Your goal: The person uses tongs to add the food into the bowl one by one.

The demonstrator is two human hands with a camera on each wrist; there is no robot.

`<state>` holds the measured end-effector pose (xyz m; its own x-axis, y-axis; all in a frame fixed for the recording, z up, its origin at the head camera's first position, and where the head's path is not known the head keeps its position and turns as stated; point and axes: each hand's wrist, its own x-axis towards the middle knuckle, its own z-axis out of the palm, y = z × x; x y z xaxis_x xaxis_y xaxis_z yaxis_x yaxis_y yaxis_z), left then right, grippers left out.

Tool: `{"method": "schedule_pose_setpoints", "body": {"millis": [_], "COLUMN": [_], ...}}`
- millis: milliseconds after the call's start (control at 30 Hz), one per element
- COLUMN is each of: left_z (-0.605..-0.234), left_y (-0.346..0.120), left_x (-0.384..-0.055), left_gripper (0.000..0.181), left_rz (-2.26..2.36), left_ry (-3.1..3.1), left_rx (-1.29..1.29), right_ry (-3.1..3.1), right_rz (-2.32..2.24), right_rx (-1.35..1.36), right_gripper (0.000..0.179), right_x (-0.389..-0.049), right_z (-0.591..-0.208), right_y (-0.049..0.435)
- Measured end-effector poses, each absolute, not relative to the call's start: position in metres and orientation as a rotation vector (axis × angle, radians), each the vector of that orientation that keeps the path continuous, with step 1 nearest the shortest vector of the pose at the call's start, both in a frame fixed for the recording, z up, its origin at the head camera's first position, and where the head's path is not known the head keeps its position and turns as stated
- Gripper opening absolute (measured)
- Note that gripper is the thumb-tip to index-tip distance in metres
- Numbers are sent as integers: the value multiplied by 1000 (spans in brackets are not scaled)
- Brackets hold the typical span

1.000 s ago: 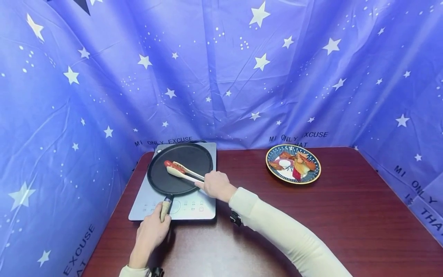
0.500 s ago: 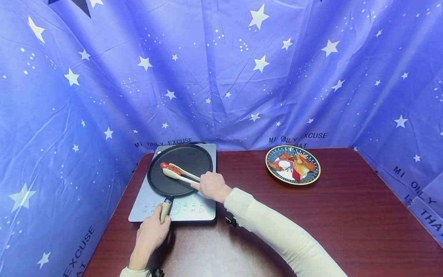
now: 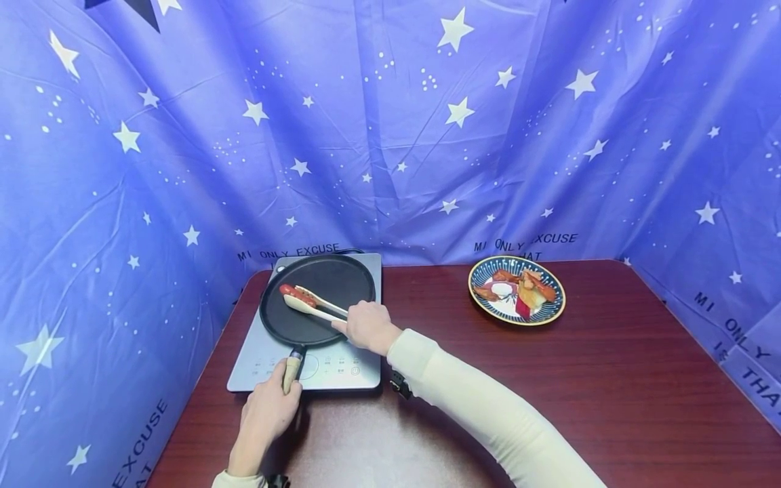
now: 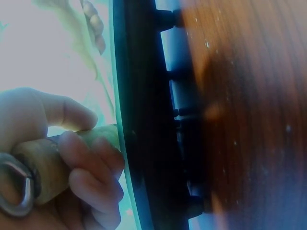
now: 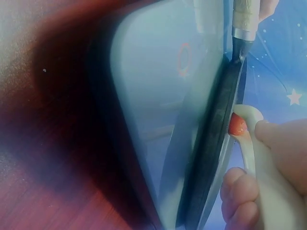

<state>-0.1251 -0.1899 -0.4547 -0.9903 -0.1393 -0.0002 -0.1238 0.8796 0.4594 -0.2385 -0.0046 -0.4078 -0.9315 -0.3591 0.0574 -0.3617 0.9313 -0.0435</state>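
Star-printed fabric (image 3: 403, 102) backed the reddish table (image 3: 610, 379). The left hand (image 3: 270, 408), fingers curled, gripped and partly concealed the pan handle (image 3: 291, 374). The right hand (image 3: 369, 327) gripped tongs (image 3: 303, 308) around a red sausage (image 3: 290, 291) over the pan (image 3: 338, 281); sausage-to-pan contact could not be determined. Glare obscured the left wrist view's upper left.

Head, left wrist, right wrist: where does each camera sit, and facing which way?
Head: on the head, facing forward and down at the pan; sleeves, left hand, right hand show.
Left wrist: worn there, facing the handle; left hand shows.
Right wrist: worn there, facing the tongs; right hand shows.
Head and right wrist share the tongs.
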Motion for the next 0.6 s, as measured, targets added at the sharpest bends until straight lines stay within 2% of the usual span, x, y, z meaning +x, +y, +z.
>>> {"method": "schedule_pose_setpoints", "body": {"millis": [600], "left_z": [-456], "left_y": [-191], "left_x": [-126], "left_gripper": [52], "left_rz": [-731], "left_ry": [-3017], "left_rx": [207], "right_ry": [-3060], "right_rz": [144], "right_rx": [562], "right_gripper": [56], "right_x": [-232], "right_z": [-406], "right_y": [0]}}
